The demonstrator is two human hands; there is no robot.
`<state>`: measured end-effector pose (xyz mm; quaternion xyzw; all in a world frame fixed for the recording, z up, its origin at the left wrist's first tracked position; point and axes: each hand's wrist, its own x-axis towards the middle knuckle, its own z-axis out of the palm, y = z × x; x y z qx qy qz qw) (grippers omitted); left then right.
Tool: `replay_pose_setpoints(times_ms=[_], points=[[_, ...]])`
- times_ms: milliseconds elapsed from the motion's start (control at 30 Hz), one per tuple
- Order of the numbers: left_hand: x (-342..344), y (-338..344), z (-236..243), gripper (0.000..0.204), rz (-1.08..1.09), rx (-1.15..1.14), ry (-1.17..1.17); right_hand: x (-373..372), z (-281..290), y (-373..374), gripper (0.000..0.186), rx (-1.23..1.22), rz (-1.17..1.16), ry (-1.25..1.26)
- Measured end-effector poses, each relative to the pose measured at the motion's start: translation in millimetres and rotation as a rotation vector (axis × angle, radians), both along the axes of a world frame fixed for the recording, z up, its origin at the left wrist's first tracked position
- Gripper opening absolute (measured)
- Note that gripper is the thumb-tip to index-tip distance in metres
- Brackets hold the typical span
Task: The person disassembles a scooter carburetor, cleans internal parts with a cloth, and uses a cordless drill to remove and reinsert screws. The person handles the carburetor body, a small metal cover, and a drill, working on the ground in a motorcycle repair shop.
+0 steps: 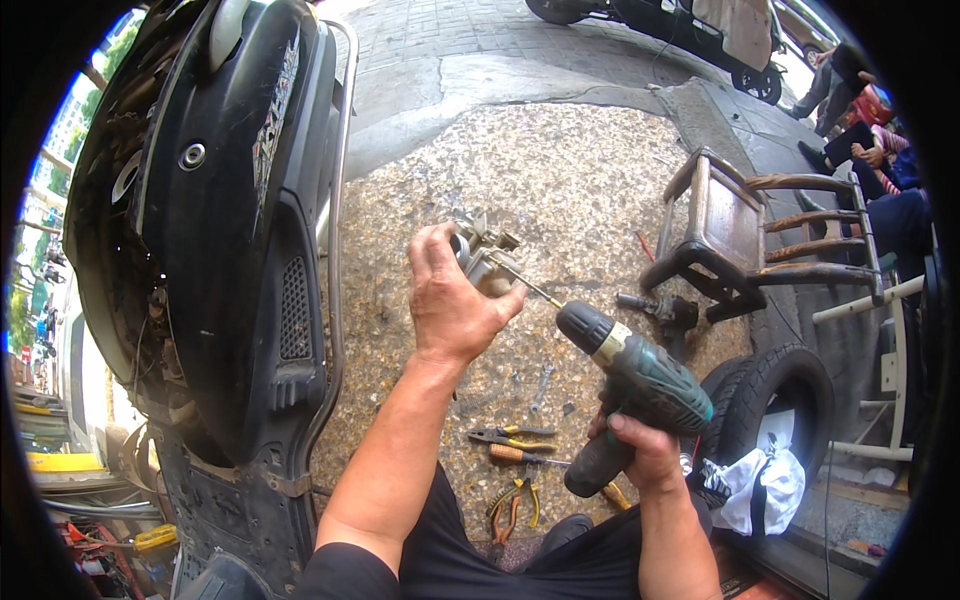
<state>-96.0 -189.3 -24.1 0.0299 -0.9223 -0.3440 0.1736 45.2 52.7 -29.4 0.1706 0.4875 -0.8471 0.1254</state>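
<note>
My left hand (450, 315) is wrapped round a small grey metal carburetor (490, 268), held up above the speckled floor. The fingers hide its left side. In my right hand (645, 455) is a green and black cordless drill (655, 385), gripped by its handle. A long thin screwdriver bit (535, 287) runs from its chuck up and left to the carburetor. The bit's tip appears to meet the carburetor's near right side; whether it sits in a screw is too small to tell.
A black scooter (230, 200) stands at the left. Pliers (510, 437), an orange-handled screwdriver (520, 455), more pliers (515, 505) and a wrench (542, 388) lie before me. Rightward are a wooden chair (735, 225), another power tool (665, 308), tyres (815, 385) and a white bag (765, 495). People sit beyond.
</note>
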Motion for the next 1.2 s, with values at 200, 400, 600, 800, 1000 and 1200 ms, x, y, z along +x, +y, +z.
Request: replay_pose_setpoints(times_ms=[200,400,600,800,1000,1200], points=[[4,2,-2,0.097,0.036,-0.121,0.015,11,-9,-3,0.041,0.373,0.058,0.182],[6,3,-6,0.095,0.037,-0.113,0.001,17,-14,-2,0.023,0.595,0.164,0.386],[5,1,-7,0.091,0.015,-0.149,0.045,15,-15,-6,0.025,0.586,0.163,0.409],[6,-1,-6,0.082,-0.015,-0.151,0.056,15,-12,-3,0.024,0.540,0.197,0.415],[7,-5,-5,0.077,-0.040,-0.141,0.069,15,-12,-5,0.022,0.504,0.215,0.362],[8,-7,-6,0.072,-0.048,-0.142,0.056,15,-16,-7,0.019,0.608,0.195,0.411]])
